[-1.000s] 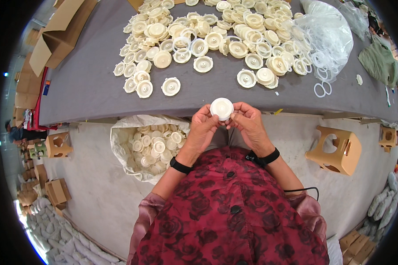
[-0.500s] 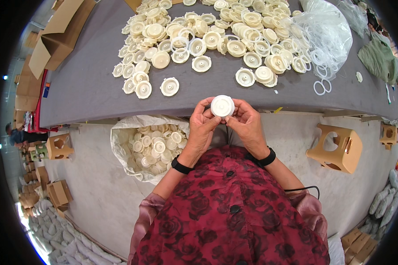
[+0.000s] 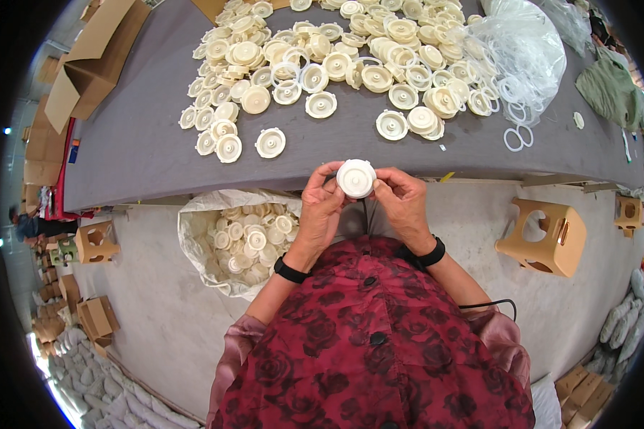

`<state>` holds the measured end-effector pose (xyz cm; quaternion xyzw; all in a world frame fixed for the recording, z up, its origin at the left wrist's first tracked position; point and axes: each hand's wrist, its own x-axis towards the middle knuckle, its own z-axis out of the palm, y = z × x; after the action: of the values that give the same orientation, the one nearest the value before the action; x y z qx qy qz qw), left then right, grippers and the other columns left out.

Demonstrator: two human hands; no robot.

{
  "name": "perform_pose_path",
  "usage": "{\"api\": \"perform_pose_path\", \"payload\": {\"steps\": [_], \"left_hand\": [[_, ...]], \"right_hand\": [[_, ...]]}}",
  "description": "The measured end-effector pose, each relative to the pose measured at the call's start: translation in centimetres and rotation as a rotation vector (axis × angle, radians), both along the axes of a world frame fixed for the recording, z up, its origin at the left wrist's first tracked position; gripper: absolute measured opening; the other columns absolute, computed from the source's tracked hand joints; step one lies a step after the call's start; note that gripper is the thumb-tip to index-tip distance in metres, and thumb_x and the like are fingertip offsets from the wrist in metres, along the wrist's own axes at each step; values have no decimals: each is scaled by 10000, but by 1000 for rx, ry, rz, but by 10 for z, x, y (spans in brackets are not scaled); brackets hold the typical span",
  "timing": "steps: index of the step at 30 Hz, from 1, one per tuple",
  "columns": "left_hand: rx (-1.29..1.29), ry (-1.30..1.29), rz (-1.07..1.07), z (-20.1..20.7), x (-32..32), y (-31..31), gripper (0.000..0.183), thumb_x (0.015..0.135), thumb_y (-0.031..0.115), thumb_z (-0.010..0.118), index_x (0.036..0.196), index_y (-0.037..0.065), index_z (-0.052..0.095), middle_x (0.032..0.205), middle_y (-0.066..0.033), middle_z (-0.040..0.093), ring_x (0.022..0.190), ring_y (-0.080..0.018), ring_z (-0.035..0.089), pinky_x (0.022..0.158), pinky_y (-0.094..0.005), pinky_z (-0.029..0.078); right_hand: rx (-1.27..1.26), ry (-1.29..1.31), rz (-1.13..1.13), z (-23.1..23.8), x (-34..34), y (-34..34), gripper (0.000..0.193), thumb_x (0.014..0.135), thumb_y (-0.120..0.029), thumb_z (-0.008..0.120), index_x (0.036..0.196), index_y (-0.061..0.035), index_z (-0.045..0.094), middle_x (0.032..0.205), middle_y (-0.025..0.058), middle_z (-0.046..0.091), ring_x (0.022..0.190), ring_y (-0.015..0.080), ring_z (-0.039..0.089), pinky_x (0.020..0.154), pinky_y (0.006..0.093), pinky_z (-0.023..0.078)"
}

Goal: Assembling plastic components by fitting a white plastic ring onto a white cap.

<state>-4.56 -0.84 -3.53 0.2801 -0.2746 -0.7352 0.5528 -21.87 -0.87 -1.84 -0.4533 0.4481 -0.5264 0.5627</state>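
Observation:
Between my two hands, at the table's front edge, is a round white plastic cap point(image 3: 356, 179) with a raised rim and a small knob in the middle. My left hand point(image 3: 321, 209) pinches its left side between thumb and fingers. On the opposite side, my right hand point(image 3: 403, 200) grips the rim the same way. Beyond them, a large pile of cream plastic caps point(image 3: 321, 105) covers the far part of the table, with some clear rings point(image 3: 514, 139) among them and to the right.
The grey-covered table point(image 3: 172, 154) spans the front. A clear plastic bag point(image 3: 533, 53) of rings lies at its right. Below on the left stands a white sack point(image 3: 202, 250) holding many caps. A tan stool point(image 3: 544, 236) is on the floor at right, and an open cardboard box point(image 3: 96, 71) at far left.
The cap has come slightly lower and to the left, and its face is turned more toward me. My right thumb has shifted from its lower edge to its right side.

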Motion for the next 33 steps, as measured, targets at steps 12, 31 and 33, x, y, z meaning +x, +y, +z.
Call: {"api": "perform_pose_path", "payload": {"steps": [12,31,33], "left_hand": [[-120,-85,-158,4,21,-1,400,926,171,695,1271,-12,609,1220,-106,669,1142,-173,612,1022,-328,448],[6,30,-123,11,13,1,301,910,162,734,1146,20,611,1071,-28,648,1015,-103,603,900,-266,476],[12,59,-108,9,9,3,268,912,146,728,1125,20,624,1064,-26,646,1016,-106,600,894,-263,475]], "right_hand": [[-134,17,177,17,-17,-3,171,910,-62,661,1054,15,713,925,18,688,828,79,612,749,240,499],[-38,-47,104,19,-7,6,194,969,-19,598,1140,25,678,1012,21,672,869,61,595,736,202,470],[-17,-64,92,17,-6,7,200,968,-20,603,1148,23,677,1024,25,673,875,61,599,737,201,471]]}}
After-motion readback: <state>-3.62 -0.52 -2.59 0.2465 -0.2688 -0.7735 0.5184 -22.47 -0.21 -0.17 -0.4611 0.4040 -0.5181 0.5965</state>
